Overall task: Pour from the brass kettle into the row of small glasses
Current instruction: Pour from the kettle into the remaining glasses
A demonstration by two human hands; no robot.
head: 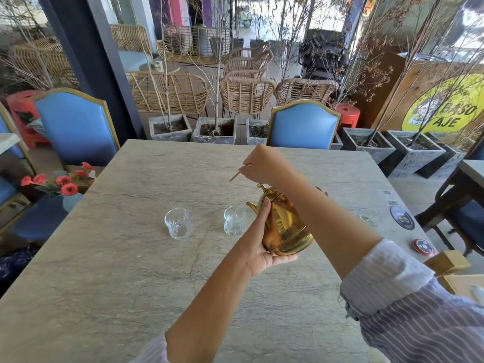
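A shiny brass kettle (286, 226) hangs above the stone table (117, 271), its spout pointing left toward the middle glass (235, 220). My left hand (262, 244) cups the kettle's body and underside from the left. My right hand (264, 165) is raised over the lid and closed around the kettle's thin handle, whose end sticks out to the left. A second clear glass (178, 222) stands further left. A third glass (370, 216) stands to the right, past my right forearm. All look empty.
A vase of red flowers (62, 186) stands at the table's left edge. Round coasters (402, 217) and a red disc (422, 247) lie near the right edge. Blue chairs (303, 127) stand at the far side, with stone planters behind them.
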